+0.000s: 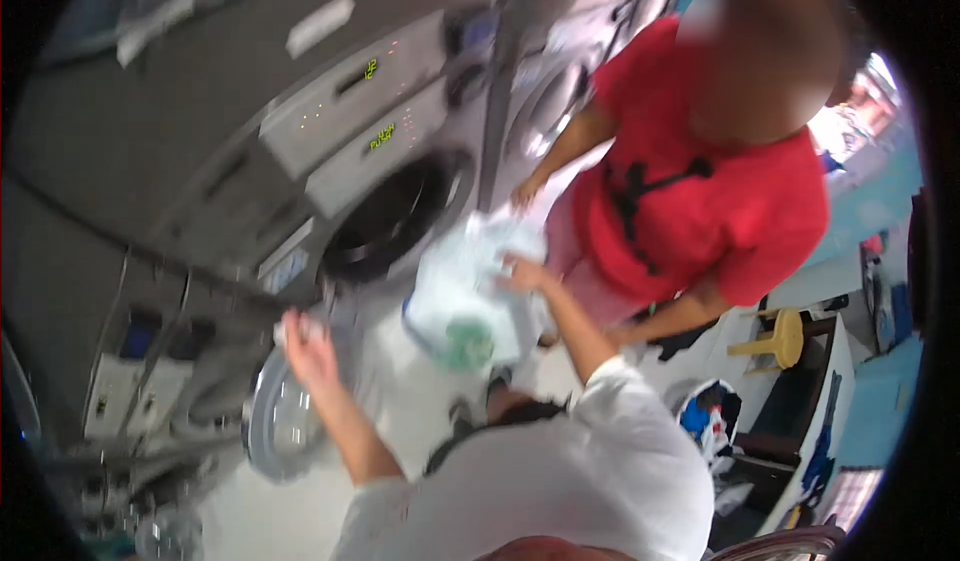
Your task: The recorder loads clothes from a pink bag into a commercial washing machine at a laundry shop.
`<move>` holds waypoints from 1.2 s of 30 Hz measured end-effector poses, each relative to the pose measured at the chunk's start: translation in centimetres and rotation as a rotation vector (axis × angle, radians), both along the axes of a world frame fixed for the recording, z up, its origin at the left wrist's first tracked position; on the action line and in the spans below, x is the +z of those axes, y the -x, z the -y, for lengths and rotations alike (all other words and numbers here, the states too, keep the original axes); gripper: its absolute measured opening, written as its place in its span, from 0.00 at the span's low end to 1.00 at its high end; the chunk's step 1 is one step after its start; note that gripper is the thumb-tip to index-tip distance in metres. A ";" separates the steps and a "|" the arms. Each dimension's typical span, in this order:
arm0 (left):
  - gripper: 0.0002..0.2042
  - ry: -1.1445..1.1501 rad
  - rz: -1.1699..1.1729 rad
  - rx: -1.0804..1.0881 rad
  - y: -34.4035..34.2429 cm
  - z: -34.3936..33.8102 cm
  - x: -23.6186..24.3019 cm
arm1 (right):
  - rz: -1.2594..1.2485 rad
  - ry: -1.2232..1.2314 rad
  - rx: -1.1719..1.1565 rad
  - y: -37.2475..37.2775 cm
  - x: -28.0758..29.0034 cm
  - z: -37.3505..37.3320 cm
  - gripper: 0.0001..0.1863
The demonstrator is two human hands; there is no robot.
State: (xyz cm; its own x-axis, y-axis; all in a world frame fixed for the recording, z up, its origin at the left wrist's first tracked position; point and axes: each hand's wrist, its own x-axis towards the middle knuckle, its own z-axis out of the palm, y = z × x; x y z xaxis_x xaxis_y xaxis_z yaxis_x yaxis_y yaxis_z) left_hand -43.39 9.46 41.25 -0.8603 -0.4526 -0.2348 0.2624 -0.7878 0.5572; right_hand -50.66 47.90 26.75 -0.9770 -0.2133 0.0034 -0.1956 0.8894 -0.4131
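A pale, whitish plastic bag with a green patch hangs between me and a person in a red shirt. My right hand is on the near right side of this bag, its fingers bent against the plastic. The other person's hand is close to the bag's upper edge. Off to the left, my left hand is raised with fingers stretched, somewhat blurred; a small pale patch shows by its fingertips. Below that hand is the round, swung-out door of a front-loading machine. What the bag contains cannot be made out.
Stacked grey laundry machines with lit panels line the left side. The person in red stands close on the right. Farther right are a yellow stool and a white basket with clothes. Pale floor lies below.
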 end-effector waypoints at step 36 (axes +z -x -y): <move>0.07 0.001 -0.457 0.060 13.7 2.1 9.5 | 0.077 0.998 -0.356 4.8 15.4 5.3 0.20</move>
